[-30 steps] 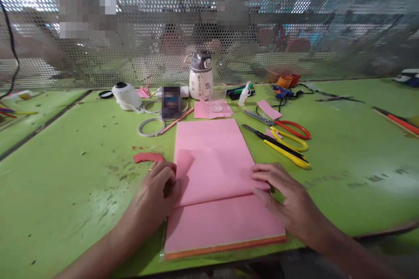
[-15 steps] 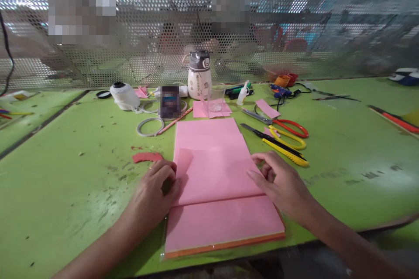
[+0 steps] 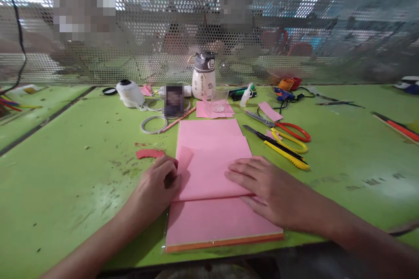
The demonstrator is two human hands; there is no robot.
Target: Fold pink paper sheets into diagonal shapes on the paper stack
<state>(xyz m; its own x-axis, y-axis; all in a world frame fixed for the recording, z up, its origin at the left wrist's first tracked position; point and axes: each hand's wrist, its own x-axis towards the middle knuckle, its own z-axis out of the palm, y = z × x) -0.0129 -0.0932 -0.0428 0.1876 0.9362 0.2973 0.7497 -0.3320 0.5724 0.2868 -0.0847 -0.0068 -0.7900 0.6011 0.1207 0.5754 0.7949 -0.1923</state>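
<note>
While the near end of the pink stack [image 3: 212, 222] lies uncovered, with an orange border [image 3: 225, 242] along its front, an upper pink sheet [image 3: 206, 174] rests on it farther back, between the two hands. The right hand [image 3: 260, 187] is spread flat on the sheet's right side, fingers extended, gripping nothing, thumb down by the near edge. The left hand [image 3: 160, 185] is curled at the left edge, thumb and forefinger bent toward each other; I cannot tell whether paper is pinched there. To press the sheet down well, I would anchor it lightly on the left, square its sides to the stack, then stroke with flat fingers rather than fingertips, which might dent it. The sheet's near edge runs left to right, rising slightly rightward; its own long axis is hard to judge from this slant. The stack's long axis points away from the person, toward the bottle [image 3: 203, 80]. A red scrap [image 3: 149, 153] lies just beyond the left hand, and the yellow cutter [image 3: 284, 153] beyond the right, blade end facing away and leftward.
</note>
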